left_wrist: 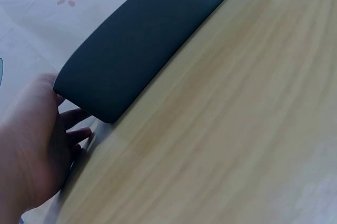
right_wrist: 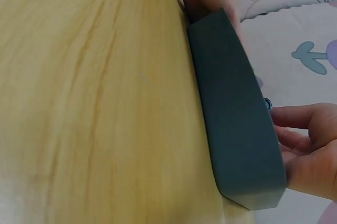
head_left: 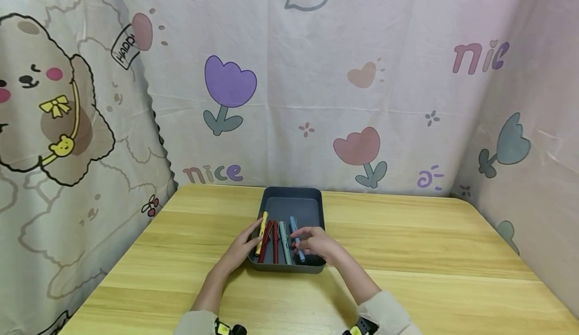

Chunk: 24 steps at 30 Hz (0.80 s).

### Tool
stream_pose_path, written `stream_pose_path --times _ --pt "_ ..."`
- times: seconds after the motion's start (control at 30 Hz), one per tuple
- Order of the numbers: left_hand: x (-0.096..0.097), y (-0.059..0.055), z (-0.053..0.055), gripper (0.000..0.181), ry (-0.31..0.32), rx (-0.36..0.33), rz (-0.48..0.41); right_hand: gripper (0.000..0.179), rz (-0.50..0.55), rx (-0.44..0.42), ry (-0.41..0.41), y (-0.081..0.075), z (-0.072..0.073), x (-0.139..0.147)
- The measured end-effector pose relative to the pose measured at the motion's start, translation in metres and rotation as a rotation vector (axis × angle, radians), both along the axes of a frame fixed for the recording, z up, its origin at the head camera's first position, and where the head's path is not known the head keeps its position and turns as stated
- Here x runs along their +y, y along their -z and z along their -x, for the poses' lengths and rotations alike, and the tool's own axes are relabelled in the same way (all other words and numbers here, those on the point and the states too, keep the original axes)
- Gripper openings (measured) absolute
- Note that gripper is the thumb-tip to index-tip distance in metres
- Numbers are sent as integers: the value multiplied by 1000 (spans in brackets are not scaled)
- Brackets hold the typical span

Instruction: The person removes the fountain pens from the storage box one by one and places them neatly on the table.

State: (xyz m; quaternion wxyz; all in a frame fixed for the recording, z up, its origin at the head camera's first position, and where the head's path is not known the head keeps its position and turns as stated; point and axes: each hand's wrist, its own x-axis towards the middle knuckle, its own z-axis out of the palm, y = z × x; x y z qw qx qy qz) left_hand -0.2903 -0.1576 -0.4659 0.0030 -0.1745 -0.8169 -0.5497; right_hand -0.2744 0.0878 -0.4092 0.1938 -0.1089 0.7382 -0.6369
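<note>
A dark grey tray [head_left: 296, 268] lies on the table with several capped pens side by side in its near half. From the left come a yellow pen [head_left: 264, 224], a dark red pen [head_left: 264, 247], another red pen [head_left: 275, 244] and a pale teal pen [head_left: 284, 244]. My left hand [head_left: 237, 249] holds the tray's left wall, thumb over the rim and fingers along the outside in the left wrist view. Inside the tray at the right, my right hand [head_left: 316, 242] pinches a blue pen [head_left: 293, 223], which leans slightly; the tray wall hides most of it in the right wrist view.
The wooden table [head_left: 407, 254] extends to both sides of the tray. A printed cloth [head_left: 289, 99] hangs behind the table's back edge and along both sides. The tray's far half shows its bare floor [head_left: 296, 207].
</note>
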Motion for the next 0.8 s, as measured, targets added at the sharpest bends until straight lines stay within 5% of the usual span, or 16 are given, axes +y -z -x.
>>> stream_pose_path --times 0.3,0.43,0.8 --pt "4 -15 -9 52 39 -13 -15 32 26 40 -4 -13 -7 13" --pt "3 -2 1 52 23 -12 -6 33 31 43 7 -18 -8 21" --pt "1 -2 0 52 17 -26 -7 33 20 69 39 -23 -10 41"
